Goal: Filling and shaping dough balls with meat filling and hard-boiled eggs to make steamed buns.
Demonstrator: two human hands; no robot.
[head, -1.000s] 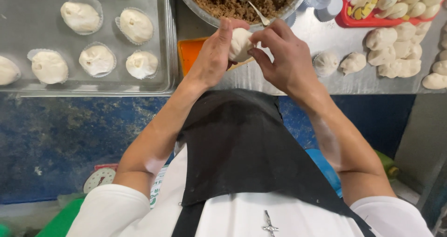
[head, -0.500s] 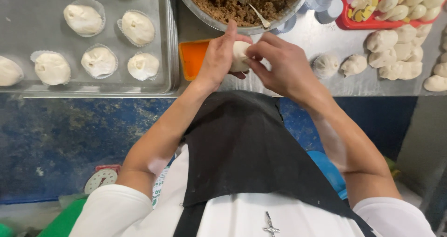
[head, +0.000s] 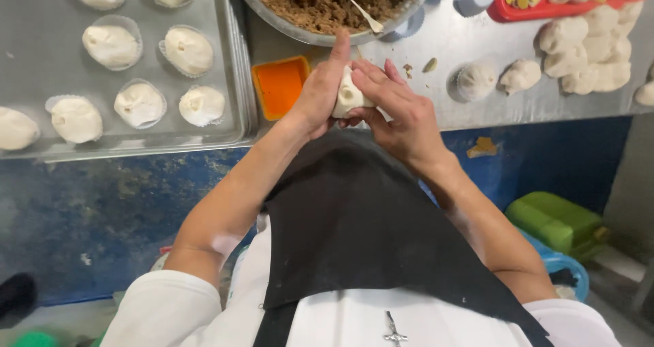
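Grip: both hands wrap one dough ball [head: 349,96] betw. them, at the table edge, just below the bowl.
Head view, left hand [head: 320,91]: cups the ball from the left side, index finger straight up, thumb hidden behind the dough. Looks like it's the cradle so the soft dough keeps its round shape.
Head view, right hand [head: 398,108]: fingers lie over the top and right of the ball, tips pressing on it. Prob. pinching or smoothing the dough shut, but the seam can't be seen.
Bowl: big metal bowl of brown crumbly filling [head: 320,3] sits just past the hands w/ a pale spoon [head: 361,14] stuck in it. Close by, so scooping is a short reach.
Tray: metal tray [head: 41,81] on the left holds done buns in paper cups [head: 139,103], set apart so they don't stick.
Orange tub: small square orange tub [head: 279,86] betw. tray and hands, touching neither hand.
Dough lumps: raw dough pieces [head: 572,50] piled on the steel table [head: 518,105] to the right, near the right hand for easy grabbing.
Red tray: red tray [head: 545,6] at top right, w/ more dough pieces in it.
Apron: black apron [head: 354,231] over white shirt, below the arms.
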